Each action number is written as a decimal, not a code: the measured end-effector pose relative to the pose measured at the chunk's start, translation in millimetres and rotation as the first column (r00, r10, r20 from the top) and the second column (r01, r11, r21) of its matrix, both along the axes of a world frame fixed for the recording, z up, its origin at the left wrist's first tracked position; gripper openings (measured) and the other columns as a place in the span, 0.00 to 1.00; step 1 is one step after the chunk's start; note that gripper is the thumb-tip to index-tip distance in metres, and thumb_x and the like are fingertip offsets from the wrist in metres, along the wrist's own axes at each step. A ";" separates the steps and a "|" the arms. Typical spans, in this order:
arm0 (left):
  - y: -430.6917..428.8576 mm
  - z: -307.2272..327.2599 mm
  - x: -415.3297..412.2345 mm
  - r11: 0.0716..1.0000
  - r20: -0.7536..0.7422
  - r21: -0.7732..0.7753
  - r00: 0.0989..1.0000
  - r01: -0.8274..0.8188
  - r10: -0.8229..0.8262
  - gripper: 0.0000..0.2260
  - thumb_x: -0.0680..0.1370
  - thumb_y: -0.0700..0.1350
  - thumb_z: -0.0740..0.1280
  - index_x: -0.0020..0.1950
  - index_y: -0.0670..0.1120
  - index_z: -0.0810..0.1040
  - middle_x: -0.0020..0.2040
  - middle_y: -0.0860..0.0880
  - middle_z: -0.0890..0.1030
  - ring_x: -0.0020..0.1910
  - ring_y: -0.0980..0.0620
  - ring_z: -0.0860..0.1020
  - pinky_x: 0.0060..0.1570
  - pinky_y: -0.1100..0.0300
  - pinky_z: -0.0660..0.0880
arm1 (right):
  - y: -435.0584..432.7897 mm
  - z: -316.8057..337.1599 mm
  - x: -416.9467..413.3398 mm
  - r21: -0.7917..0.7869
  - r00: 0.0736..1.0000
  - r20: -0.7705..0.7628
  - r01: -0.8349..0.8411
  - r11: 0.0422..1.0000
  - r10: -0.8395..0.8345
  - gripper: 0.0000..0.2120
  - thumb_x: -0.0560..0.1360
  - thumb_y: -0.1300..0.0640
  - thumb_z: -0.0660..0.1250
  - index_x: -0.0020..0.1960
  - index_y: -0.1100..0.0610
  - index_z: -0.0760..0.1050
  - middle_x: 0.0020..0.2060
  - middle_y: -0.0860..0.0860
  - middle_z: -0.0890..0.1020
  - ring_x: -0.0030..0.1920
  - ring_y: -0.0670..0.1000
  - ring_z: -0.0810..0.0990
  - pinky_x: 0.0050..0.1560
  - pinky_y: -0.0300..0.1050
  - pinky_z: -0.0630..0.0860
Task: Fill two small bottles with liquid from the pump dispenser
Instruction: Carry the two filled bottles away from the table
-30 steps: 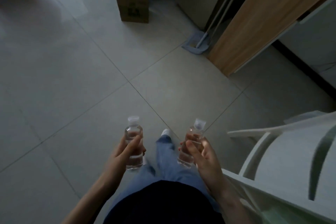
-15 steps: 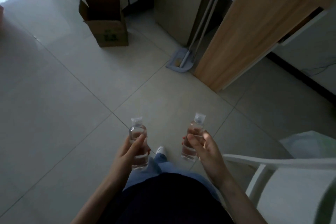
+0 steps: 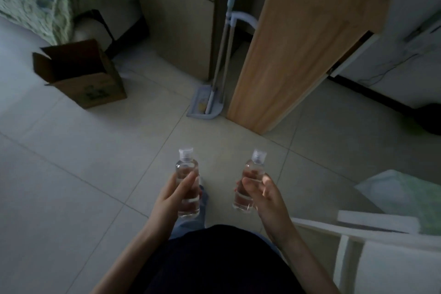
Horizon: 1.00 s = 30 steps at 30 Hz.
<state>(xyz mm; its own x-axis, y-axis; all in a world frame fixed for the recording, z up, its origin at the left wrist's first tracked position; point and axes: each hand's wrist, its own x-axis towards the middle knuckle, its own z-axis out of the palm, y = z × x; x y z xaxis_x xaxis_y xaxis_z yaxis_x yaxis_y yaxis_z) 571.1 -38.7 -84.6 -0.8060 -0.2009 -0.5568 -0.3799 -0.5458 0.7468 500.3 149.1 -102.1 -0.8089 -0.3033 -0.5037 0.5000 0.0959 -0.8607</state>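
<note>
Bottles fill both my hands: my left hand [image 3: 173,194] wraps around the left bottle [image 3: 187,188], thumb laid across its front, and my right hand [image 3: 265,194] closes on the right bottle [image 3: 247,186] from its side. Both bottles are clear, capped, upright, and carry clear liquid, held well apart above the tiled floor [image 3: 71,162]. Ahead, an open cardboard box [image 3: 81,76] sits on the floor, and a mop [image 3: 210,93] leans beside a wooden panel [image 3: 293,50].
</note>
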 end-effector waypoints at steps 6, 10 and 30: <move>-39.8 15.3 -83.8 0.979 -0.052 -0.071 0.979 0.192 -0.196 0.20 0.66 0.57 0.69 0.50 0.45 0.75 0.39 0.45 0.74 0.36 0.52 0.76 0.39 0.57 0.71 | -29.2 2.1 -59.9 -0.020 0.986 0.011 0.165 0.986 -0.164 0.25 0.60 0.37 0.74 0.52 0.48 0.79 0.46 0.49 0.86 0.45 0.45 0.86 0.39 0.34 0.79; -51.2 18.7 -131.4 0.962 -0.064 -0.086 0.962 0.261 -0.267 0.21 0.65 0.57 0.67 0.51 0.44 0.75 0.37 0.46 0.73 0.36 0.52 0.75 0.37 0.57 0.71 | -36.1 10.3 -98.2 -0.030 0.976 -0.005 0.219 0.975 -0.220 0.25 0.61 0.40 0.72 0.52 0.52 0.77 0.43 0.47 0.86 0.42 0.44 0.86 0.38 0.32 0.78; 26.5 12.1 -379.8 0.926 -0.115 -0.156 0.925 0.343 -0.362 0.18 0.64 0.63 0.71 0.44 0.51 0.77 0.35 0.47 0.74 0.34 0.52 0.73 0.32 0.61 0.69 | 34.5 21.6 -338.2 0.040 0.984 -0.090 0.156 0.987 -0.152 0.15 0.73 0.50 0.68 0.56 0.57 0.76 0.43 0.48 0.85 0.43 0.40 0.83 0.41 0.31 0.77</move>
<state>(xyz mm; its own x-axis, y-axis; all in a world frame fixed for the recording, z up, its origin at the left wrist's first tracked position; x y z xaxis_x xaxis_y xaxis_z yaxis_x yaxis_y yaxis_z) 191.3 -12.2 -72.5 -0.9052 0.0473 -0.4224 -0.4171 -0.2896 0.8615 162.1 183.7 -80.4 -0.8852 -0.1498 -0.4404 0.4357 0.0648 -0.8978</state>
